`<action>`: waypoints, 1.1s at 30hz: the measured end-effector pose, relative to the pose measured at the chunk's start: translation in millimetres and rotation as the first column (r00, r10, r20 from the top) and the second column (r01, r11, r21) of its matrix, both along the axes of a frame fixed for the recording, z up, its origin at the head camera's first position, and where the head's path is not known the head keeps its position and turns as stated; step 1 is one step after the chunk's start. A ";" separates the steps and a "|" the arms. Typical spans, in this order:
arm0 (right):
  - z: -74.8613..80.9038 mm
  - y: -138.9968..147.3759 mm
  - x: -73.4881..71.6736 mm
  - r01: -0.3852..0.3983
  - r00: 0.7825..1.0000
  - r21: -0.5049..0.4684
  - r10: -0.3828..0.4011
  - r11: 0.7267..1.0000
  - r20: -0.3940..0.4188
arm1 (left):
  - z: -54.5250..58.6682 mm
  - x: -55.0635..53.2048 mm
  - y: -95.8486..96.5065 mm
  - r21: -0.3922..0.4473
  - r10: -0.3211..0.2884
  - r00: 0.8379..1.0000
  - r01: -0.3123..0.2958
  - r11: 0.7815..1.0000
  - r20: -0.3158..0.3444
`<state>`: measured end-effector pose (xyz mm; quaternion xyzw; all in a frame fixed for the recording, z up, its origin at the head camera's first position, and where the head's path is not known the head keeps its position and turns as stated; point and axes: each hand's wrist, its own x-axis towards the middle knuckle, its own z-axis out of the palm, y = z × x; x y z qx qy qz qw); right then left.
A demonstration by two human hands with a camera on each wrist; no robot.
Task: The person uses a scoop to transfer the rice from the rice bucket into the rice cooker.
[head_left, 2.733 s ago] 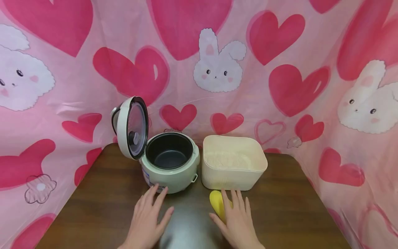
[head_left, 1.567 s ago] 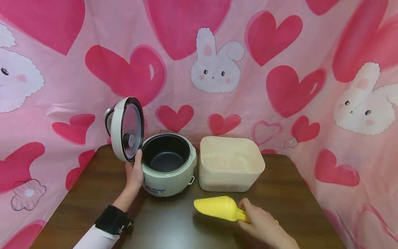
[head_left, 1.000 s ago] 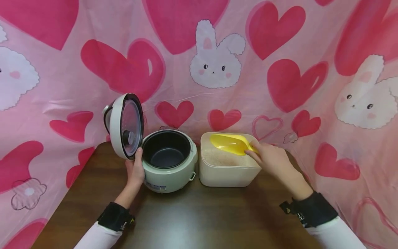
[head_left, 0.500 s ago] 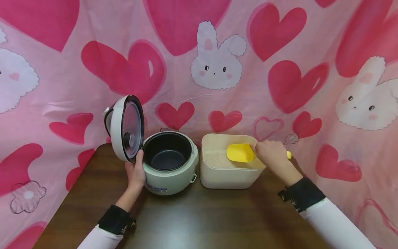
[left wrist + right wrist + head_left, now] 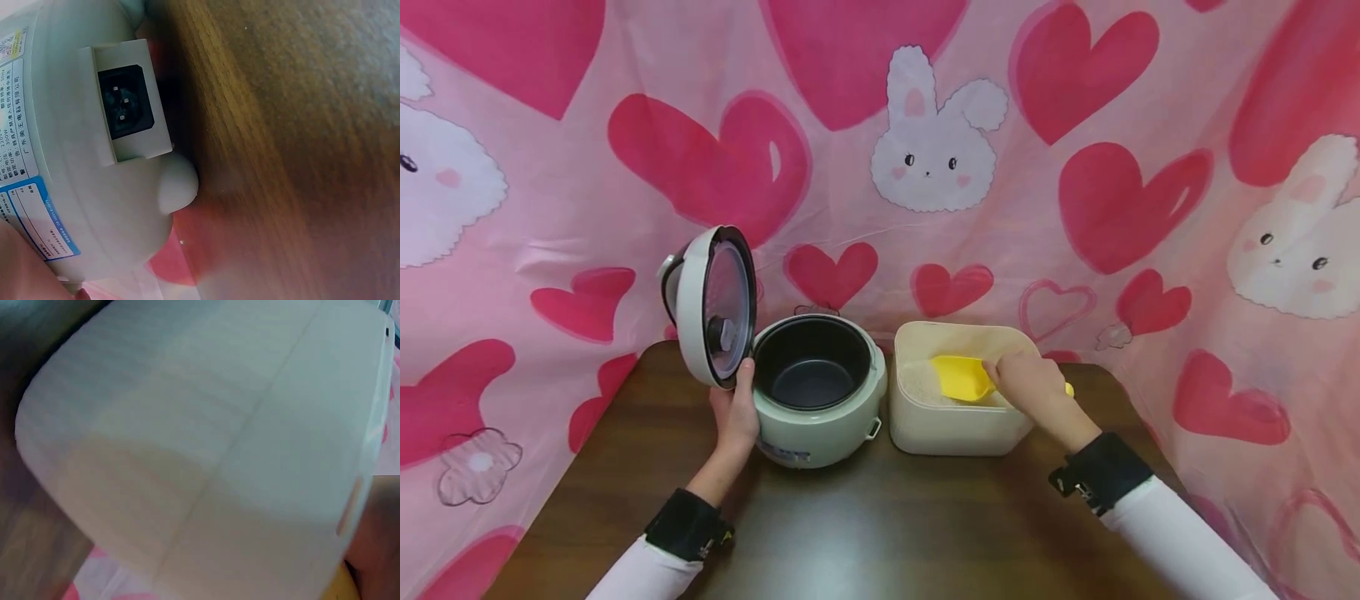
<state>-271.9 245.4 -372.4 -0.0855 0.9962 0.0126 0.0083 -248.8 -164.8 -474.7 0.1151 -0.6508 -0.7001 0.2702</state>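
My right hand (image 5: 1030,383) grips the handle of a yellow scoop (image 5: 958,378), its bowl dipped into the rice (image 5: 919,383) inside a cream bin (image 5: 951,433). Left of the bin stands a pale green rice cooker (image 5: 820,437) with its lid (image 5: 696,321) raised and a dark inner pot (image 5: 812,379) showing bare. With the thumb up beside the lid's lower edge, my left hand (image 5: 736,417) holds the cooker at its hinge side; the other fingers are partly hidden behind it. The left wrist view shows the cooker's power socket (image 5: 125,100) near that hand.
Both vessels stand side by side towards the back of a dark wooden table (image 5: 865,533). Close behind hangs a pink cloth (image 5: 842,192) with hearts and rabbits. In the right wrist view the bin's outer wall (image 5: 206,444) fills most of the frame.
From flat above the table, my right hand picked up the scoop, carried it over the bin and pushed it leftward into the rice. My left hand moved up to the cooker's hinge side and stays there.
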 end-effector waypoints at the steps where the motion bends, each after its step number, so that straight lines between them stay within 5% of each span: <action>1: -2.2 -2.5 -2.0 -0.005 1.000 -0.010 0.005 1.000 0.012 | -0.1 0.1 -0.3 0.002 0.000 1.000 0.000 1.000 0.001; 10: -11.7 -20.7 -11.4 -0.083 0.990 -0.077 0.091 0.994 0.107 | 1.1 1.8 1.6 0.013 -0.003 1.000 0.003 1.000 -0.001; 21: -10.1 -11.0 -24.9 0.060 0.929 -0.342 0.073 0.938 0.363 | -1.5 -1.8 0.6 -0.007 0.004 1.000 -0.004 1.000 -0.005; 25: -3.9 4.5 -27.5 0.095 0.919 -0.417 0.080 0.904 0.385 | -2.1 -2.2 -0.7 -0.020 -0.005 1.000 0.005 1.000 0.010; 33: 19.5 29.0 -17.7 0.088 0.933 -0.513 0.109 0.854 0.342 | -0.3 -6.1 -5.1 -0.039 -0.010 1.000 0.010 0.999 -0.001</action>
